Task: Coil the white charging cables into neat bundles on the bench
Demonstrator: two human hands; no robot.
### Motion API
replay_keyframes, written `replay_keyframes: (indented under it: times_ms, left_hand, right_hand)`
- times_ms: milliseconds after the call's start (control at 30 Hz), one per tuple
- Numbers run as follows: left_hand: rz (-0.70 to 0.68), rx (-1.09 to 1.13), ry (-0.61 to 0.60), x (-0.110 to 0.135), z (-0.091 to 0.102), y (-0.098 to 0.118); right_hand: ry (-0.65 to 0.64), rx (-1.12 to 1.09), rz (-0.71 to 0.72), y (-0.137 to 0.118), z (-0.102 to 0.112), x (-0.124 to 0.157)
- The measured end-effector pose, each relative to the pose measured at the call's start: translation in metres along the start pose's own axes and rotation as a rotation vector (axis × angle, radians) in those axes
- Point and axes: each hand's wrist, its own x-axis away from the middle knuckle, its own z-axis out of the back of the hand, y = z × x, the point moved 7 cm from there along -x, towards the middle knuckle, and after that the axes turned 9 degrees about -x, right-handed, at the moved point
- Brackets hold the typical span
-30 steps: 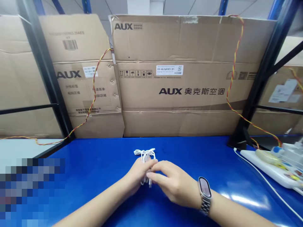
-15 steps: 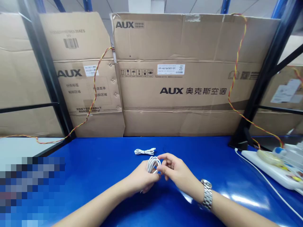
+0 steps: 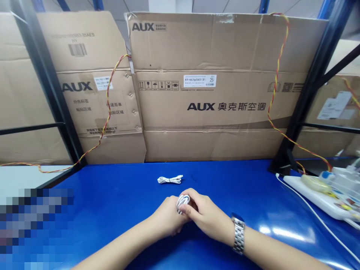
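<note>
Cable coil [image 3: 183, 203], white and wound tight, sits between the two hands, just above where they meet. Left hand [image 3: 167, 216] is curled closed against the coil's left side, and right hand [image 3: 206, 215] is curled closed against its right side, so both hands grip it together. Their fingers hide much of the coil, and exactly which fingers bear on it is hard to tell.

Ahead of the hands, well clear of them and a little toward the left hand's side, lies a second white cable [image 3: 169, 180], bundled flat on the blue workbench [image 3: 230, 180] with a connector pointing toward the right hand's side. That makes two cables and two hands.

One metal-link wristwatch [image 3: 239, 236] sits on the right wrist, behind the right hand. Far beyond the right hand, one white power strip [image 3: 315, 193] lies at the bench's edge, with a white cord [image 3: 315, 217] running from it along the bench. Beyond both hands, AUX cardboard cartons [image 3: 210, 93] stand behind the bench, with twisted red-and-yellow wire [image 3: 277, 75] draped over them.
</note>
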Motion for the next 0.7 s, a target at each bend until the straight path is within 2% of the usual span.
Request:
replay_keyframes:
  times_ms: [133, 267, 333, 500, 600, 700]
  left_hand:
    - [-0.054, -0.063, 0.109, 0.002, 0.007, 0.008]
    - [-0.125, -0.113, 0.106, 0.008, 0.007, 0.018]
    - [-0.109, -0.175, 0.105, 0.01, 0.008, 0.019]
    - [-0.06, -0.285, 0.202, 0.01, 0.016, 0.015]
    - [-0.089, -0.264, 0.207, 0.01, 0.016, 0.015]
    - [-0.135, -0.277, 0.194, 0.01, 0.015, 0.018]
  right_hand:
    - [0.09, 0.209, 0.015, 0.002, 0.0, 0.004]
    - [0.17, 0.32, -0.025, 0.006, -0.002, 0.005]
    - [0.182, 0.315, -0.054, 0.007, -0.003, 0.005]
    - [0.173, 0.267, -0.077, 0.014, -0.001, 0.0]
    - [0.119, 0.161, -0.054, 0.021, -0.003, -0.005]
    - [0.133, 0.037, -0.064, 0.028, -0.001, -0.009]
